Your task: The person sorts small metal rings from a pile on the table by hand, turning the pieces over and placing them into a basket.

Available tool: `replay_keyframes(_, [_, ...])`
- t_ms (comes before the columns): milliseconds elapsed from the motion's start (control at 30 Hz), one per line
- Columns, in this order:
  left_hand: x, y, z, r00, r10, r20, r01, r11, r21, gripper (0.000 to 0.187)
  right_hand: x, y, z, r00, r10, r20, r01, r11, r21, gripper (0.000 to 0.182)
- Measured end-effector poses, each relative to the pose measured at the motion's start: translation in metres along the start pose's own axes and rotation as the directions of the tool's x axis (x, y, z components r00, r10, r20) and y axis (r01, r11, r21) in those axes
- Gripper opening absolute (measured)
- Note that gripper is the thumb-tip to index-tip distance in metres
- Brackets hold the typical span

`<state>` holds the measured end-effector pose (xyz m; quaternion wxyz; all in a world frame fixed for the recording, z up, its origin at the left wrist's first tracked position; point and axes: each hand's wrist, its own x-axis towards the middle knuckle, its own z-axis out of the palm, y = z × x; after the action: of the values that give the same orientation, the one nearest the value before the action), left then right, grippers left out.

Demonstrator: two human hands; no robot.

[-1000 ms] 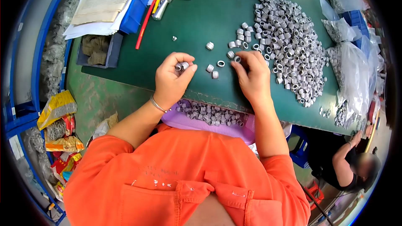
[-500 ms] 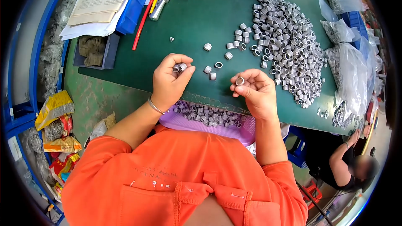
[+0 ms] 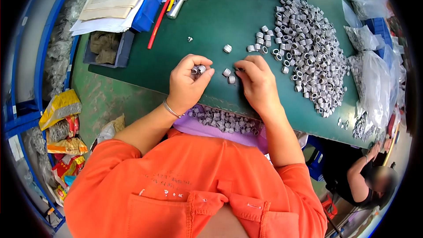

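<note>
In my left hand (image 3: 188, 83), curled fingers and thumb hold several small grey metal rings (image 3: 200, 69). My right hand (image 3: 259, 86) reaches palm-down to the green table, its fingertips pinched together on a metal ring (image 3: 239, 69) that they mostly hide. Just left of those fingertips lie two loose rings (image 3: 231, 79), and another ring (image 3: 227, 48) sits farther back. A large heap of the same rings (image 3: 313, 53) spreads over the table to the right of my right hand. Below the table edge, a purple basket (image 3: 238, 137) in front of me contains many rings.
Pens, a red pencil (image 3: 155, 31) and papers lie at the back left beside a blue tray (image 3: 152, 6). A grey bin (image 3: 123, 50) holds brown cloth. Clear plastic bags (image 3: 374, 88) line the right side. Another person (image 3: 359, 176) sits at lower right.
My right hand has turned from palm-up, displaying a ring, to palm-down and moved left to the loose rings. My left hand keeps its hold. The whole view has shifted slightly.
</note>
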<state>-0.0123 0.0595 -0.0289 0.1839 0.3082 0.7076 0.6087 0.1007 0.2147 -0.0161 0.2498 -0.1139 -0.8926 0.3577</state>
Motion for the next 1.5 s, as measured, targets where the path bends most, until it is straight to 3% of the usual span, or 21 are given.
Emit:
replay_keyframes(67, [0.000,-0.004,0.000,0.999,0.050,-0.007,-0.050,0.999,-0.001,0.014,-0.004,-0.001,-0.007,0.949,0.289,0.124,-0.315,0.864,0.394,0.018])
replay_keyframes(100, [0.000,-0.004,-0.001,0.999,0.046,-0.005,-0.046,0.999,-0.002,0.014,-0.007,0.000,-0.010,0.851,0.433,0.295,-0.518,0.608,0.602,0.016])
replay_keyframes(133, [0.000,-0.003,-0.001,0.999,0.049,0.005,-0.049,0.999,0.019,0.014,-0.006,-0.002,-0.016,0.821,0.442,0.361,-0.542,0.407,0.735,0.016])
replay_keyframes(267, [0.000,-0.004,0.001,0.996,0.084,0.015,-0.084,0.995,0.057,0.014,-0.015,-0.004,-0.023,0.842,0.393,0.369,-0.462,0.173,0.870,0.019])
replay_keyframes(400, [0.000,-0.004,-0.001,0.998,0.067,0.017,-0.068,0.995,0.067,0.014,-0.025,-0.003,-0.027,0.910,0.222,0.351,-0.395,0.204,0.896,0.016])
replay_keyframes(500, [0.000,-0.006,0.000,0.996,0.087,0.010,-0.088,0.996,0.036,0.014,-0.024,-0.002,-0.036,0.879,-0.109,0.465,-0.302,0.627,0.718,0.014])
replay_keyframes(567, [0.001,-0.006,0.001,0.993,0.115,0.017,-0.116,0.992,0.044,0.014,-0.020,-0.016,-0.030,0.877,-0.066,0.477,-0.288,0.721,0.630,0.017])
replay_keyframes(600, [0.000,-0.006,0.001,0.993,0.116,0.018,-0.117,0.992,0.045,0.014,-0.018,-0.023,-0.021,0.940,0.049,0.336,-0.190,0.896,0.401,0.018])
replay_keyframes(667, [-0.001,-0.004,0.001,0.996,0.085,0.009,-0.086,0.994,0.067,0.014,-0.014,-0.029,-0.005,0.989,0.132,0.072,-0.132,0.991,-0.004,0.023])
replay_keyframes(767, [0.000,-0.005,0.000,0.994,0.111,0.006,-0.111,0.991,0.079,0.014,-0.014,-0.018,0.004,0.993,0.113,0.030,-0.113,0.994,-0.006,0.022])
replay_keyframes(800, [0.000,-0.005,-0.001,0.993,0.117,0.002,-0.116,0.990,0.085,0.014,-0.013,-0.017,-0.001,0.976,0.198,0.087,-0.210,0.965,0.159,0.022])
replay_keyframes(833, [-0.001,-0.004,0.000,0.994,0.107,-0.003,-0.107,0.991,0.076,0.014,-0.015,-0.015,-0.005,0.919,0.348,0.188,-0.393,0.851,0.347,0.021])
replay_keyframes(900, [0.000,-0.004,0.000,0.995,0.100,-0.002,-0.100,0.993,0.058,0.014,-0.016,-0.009,-0.015,0.772,0.456,0.443,-0.618,0.375,0.691,0.020])
replay_keyframes(1033, [-0.001,0.000,0.005,0.995,0.092,-0.029,-0.091,0.995,0.031,0.013,-0.025,-0.005,-0.023,0.784,0.413,0.463,-0.541,0.090,0.836,0.020])
replay_keyframes(1100, [-0.002,0.004,0.004,0.996,0.063,-0.071,-0.063,0.998,0.002,0.012,-0.026,-0.006,-0.023,0.785,0.407,0.466,-0.535,0.068,0.842,0.021])
replay_keyframes(1167, [-0.006,0.008,0.002,0.989,0.090,0.119,-0.095,0.995,0.036,0.011,-0.026,-0.011,-0.023,0.756,0.450,0.474,-0.515,-0.038,0.857,0.018])
replay_keyframes(1200, [-0.008,0.017,0.003,0.984,0.051,0.172,-0.052,0.999,-0.002,0.010,-0.029,-0.012,-0.021,0.756,0.450,0.476,-0.515,-0.040,0.856,0.018])
replay_keyframes(1267, [-0.012,0.018,0.008,0.963,-0.075,0.260,0.102,0.990,-0.094,0.011,-0.034,-0.014,-0.012,0.869,0.433,0.240,-0.377,0.265,0.887,0.024])
replay_keyframes(1333, [-0.011,0.028,0.011,0.887,-0.302,0.350,0.371,0.916,-0.150,0.015,-0.037,-0.019,-0.005,0.904,0.400,0.150,-0.294,0.329,0.897,0.029])
replay_keyframes(1433, [-0.011,0.030,0.015,0.903,-0.240,0.356,0.312,0.936,-0.161,0.015,-0.041,-0.023,0.002,0.951,0.308,0.027,-0.178,0.474,0.862,0.041])
replay_keyframes(1500, [-0.012,0.027,0.013,0.908,-0.210,0.362,0.268,0.956,-0.117,0.015,-0.043,-0.025,0.005,0.980,0.138,-0.147,-0.006,0.750,0.661,0.042])
